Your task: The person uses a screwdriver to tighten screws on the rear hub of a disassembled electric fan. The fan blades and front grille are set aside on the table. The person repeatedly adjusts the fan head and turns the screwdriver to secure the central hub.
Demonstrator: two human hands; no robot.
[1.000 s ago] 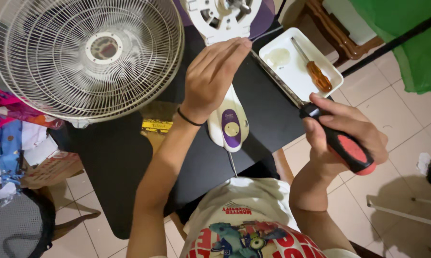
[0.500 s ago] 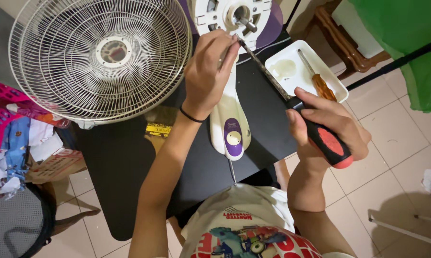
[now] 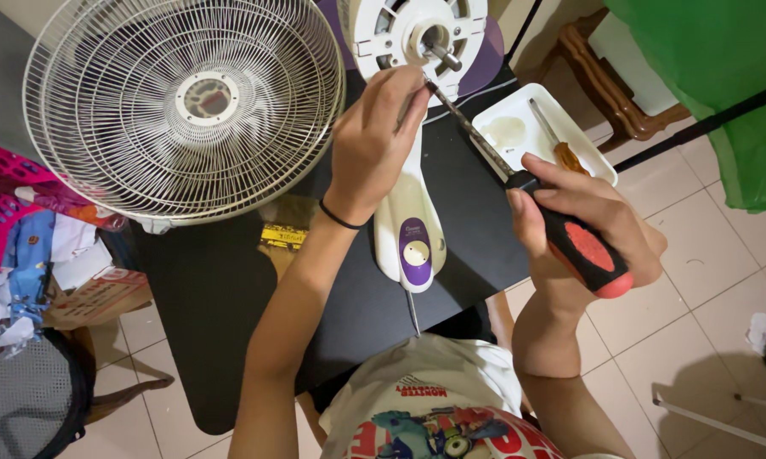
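Note:
A white fan motor housing [image 3: 417,34] with a bare metal shaft lies on a black table [image 3: 221,289], its white and purple stem [image 3: 412,238] pointing toward me. My left hand [image 3: 374,140] rests on the stem just below the housing, fingertips pinched at the screwdriver's tip. My right hand [image 3: 582,229] grips the red and black handle of a long screwdriver [image 3: 519,174], whose shaft slants up to the housing's face.
A round white fan grille [image 3: 183,102] lies on the table's left. A white tray [image 3: 536,127] holding a second, orange-handled screwdriver sits at right. Pink baskets and clutter [image 3: 26,229] crowd the left floor. A wooden chair [image 3: 604,76] and green cloth [image 3: 723,93] stand at right.
My right hand has brought the screwdriver up from beside the table until its tip meets the motor housing. My left hand has slid up the stem toward the housing.

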